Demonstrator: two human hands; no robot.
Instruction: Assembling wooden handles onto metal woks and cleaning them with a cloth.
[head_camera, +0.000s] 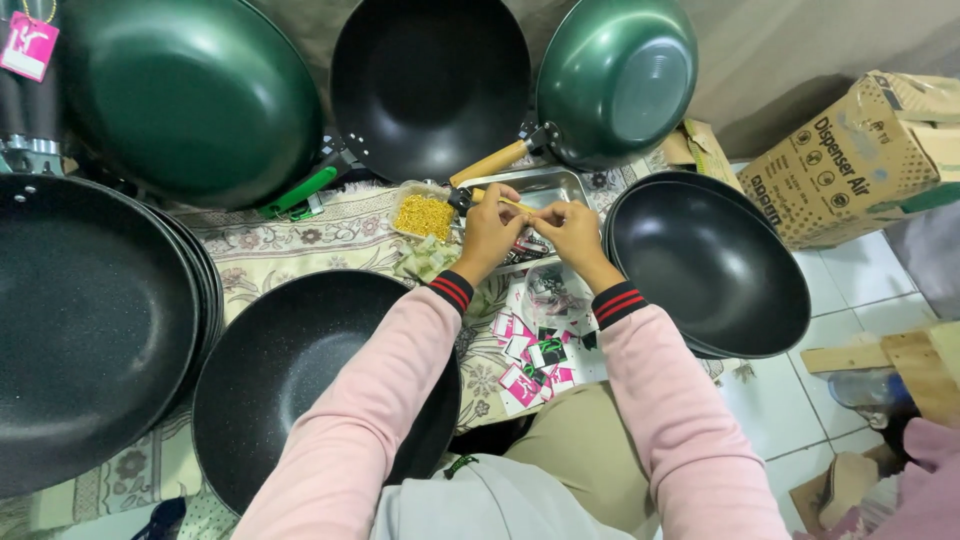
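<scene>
String (520, 204) is pinched tight between the fingers of the left hand (489, 228) and right hand (572, 226). It looks thin, so it may slip and drop into the tray (560, 186).

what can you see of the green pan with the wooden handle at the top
The green pan leans tilted against the wall behind, its glossy dark green underside facing the camera with a flat round base in the middle. A pale wooden handle joins it through a dark metal bracket and slants down to the left, ending just above the metal tray. Its rim sits beside the black pan to its left; whether they touch is unclear. Neither hand touches it.
</scene>
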